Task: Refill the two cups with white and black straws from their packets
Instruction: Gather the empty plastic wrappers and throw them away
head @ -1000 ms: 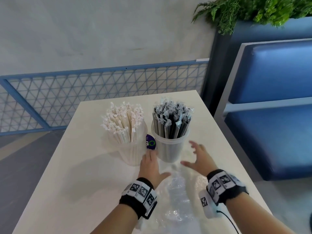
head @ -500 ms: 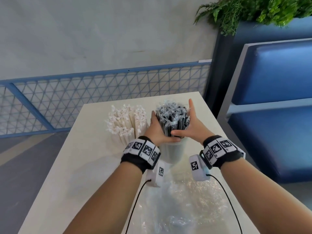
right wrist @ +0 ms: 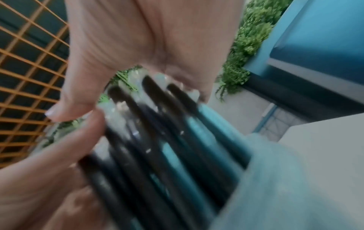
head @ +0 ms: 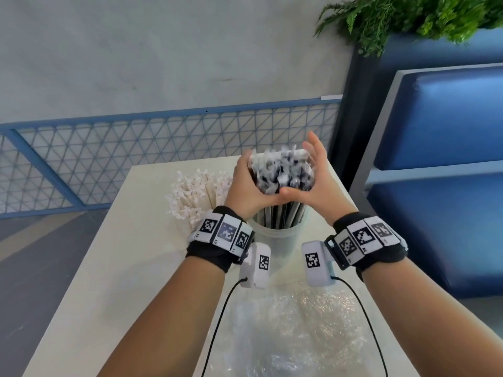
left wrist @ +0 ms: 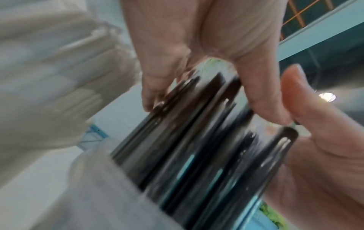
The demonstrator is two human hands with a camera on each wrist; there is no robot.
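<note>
A bundle of wrapped black straws (head: 283,175) stands in a clear cup (head: 277,238) at the far middle of the table. My left hand (head: 242,183) curls round its left side. My right hand (head: 318,180) cups the right side, thumb across the front. The straw tops are blurred. In the left wrist view my left hand (left wrist: 177,38) wraps the black straws (left wrist: 197,147). In the right wrist view my right hand (right wrist: 147,38) encloses the same black straws (right wrist: 157,147) above the cup (right wrist: 285,179). White straws (head: 196,191) stand just left, their cup hidden by my wrist.
A crumpled clear plastic packet (head: 285,322) lies on the white table (head: 122,268) near me, between my forearms. A blue mesh railing (head: 136,148) runs behind the table. A blue padded bench (head: 435,159) and a planter with ferns (head: 408,17) stand to the right.
Both hands left the packet and the table, rose to the black straws and closed round the bundle. The straw tops are now blurred and sit slightly higher.
</note>
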